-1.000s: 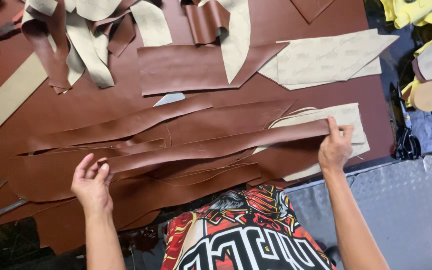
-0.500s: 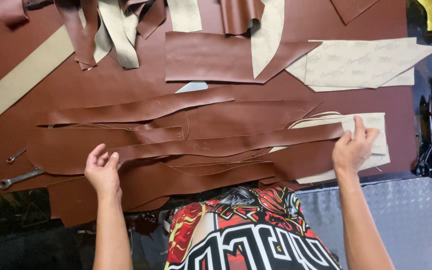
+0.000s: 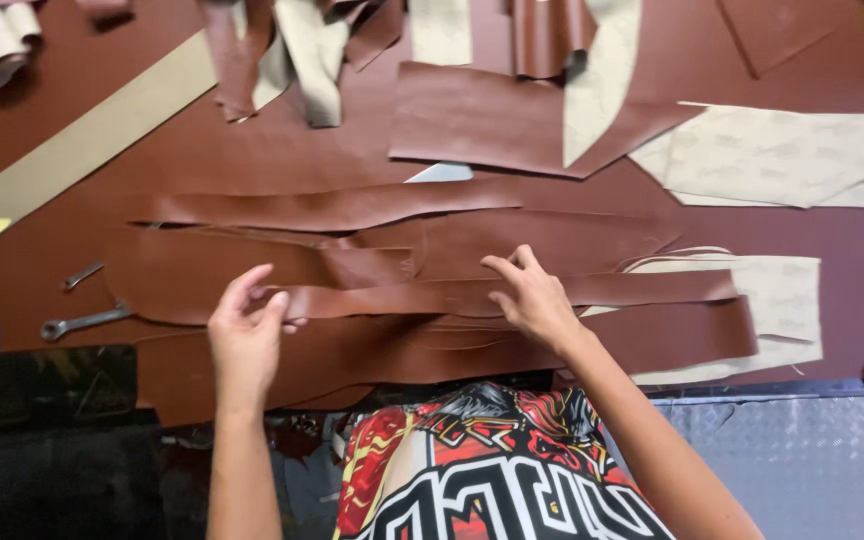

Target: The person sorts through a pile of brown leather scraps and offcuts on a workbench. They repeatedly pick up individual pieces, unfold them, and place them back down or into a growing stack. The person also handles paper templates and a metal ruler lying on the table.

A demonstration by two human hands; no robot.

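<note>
Right hand (image 3: 537, 300) slid inward from strip end, fingers pressing mid brown leather strip (image 3: 432, 298); left hand (image 3: 247, 335) pinching its left end; smoothing underway.

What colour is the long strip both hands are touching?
Reddish-brown, glossy like leather; the long strip shows best in the head view.

A leather workshop: a table (image 3: 832, 60) covered in brown leather (image 3: 252, 150), long cut strips (image 3: 322, 208) and offcuts (image 3: 302, 50) strewn over it, beige paper patterns (image 3: 782, 155) at the side, wrenches (image 3: 82, 322) by the edge, and a steel tread-plate bench (image 3: 802, 460) below.
</note>
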